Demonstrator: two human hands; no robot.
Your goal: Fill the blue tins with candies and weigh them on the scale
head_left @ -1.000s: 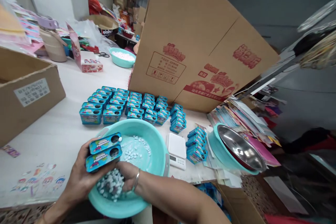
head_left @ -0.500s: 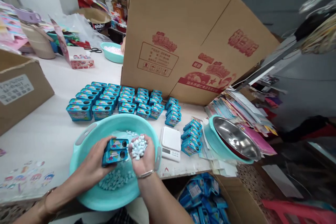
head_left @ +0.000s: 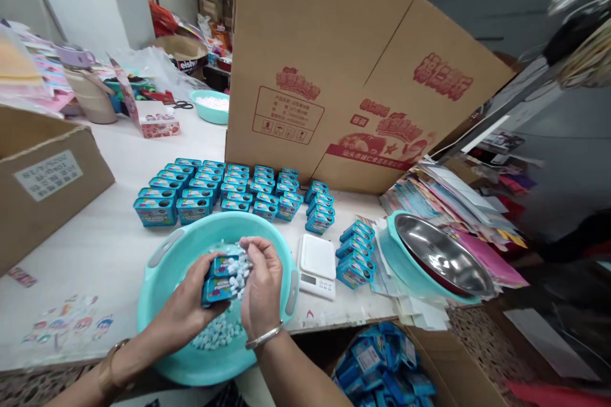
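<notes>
My left hand (head_left: 184,308) grips two small blue tins (head_left: 216,280), one stacked on the other, over a turquoise basin (head_left: 165,253). My right hand (head_left: 260,283) is cupped against the tins' open holes with a handful of small white candies (head_left: 237,272) pressed to them. More white candies (head_left: 217,334) lie in the bottom of the basin, under both hands.
Rows of blue tins (head_left: 210,187) stand beyond the basin, with more (head_left: 356,257) to the right. A white scale (head_left: 317,265) sits beside the basin. A steel bowl (head_left: 442,261), a large cardboard box (head_left: 353,70) and a carton of blue tins (head_left: 382,369) are near.
My right hand scooped candies from the basin, lifted them palm up, then turned over against the tins. The left hand kept hold of the two tins.
</notes>
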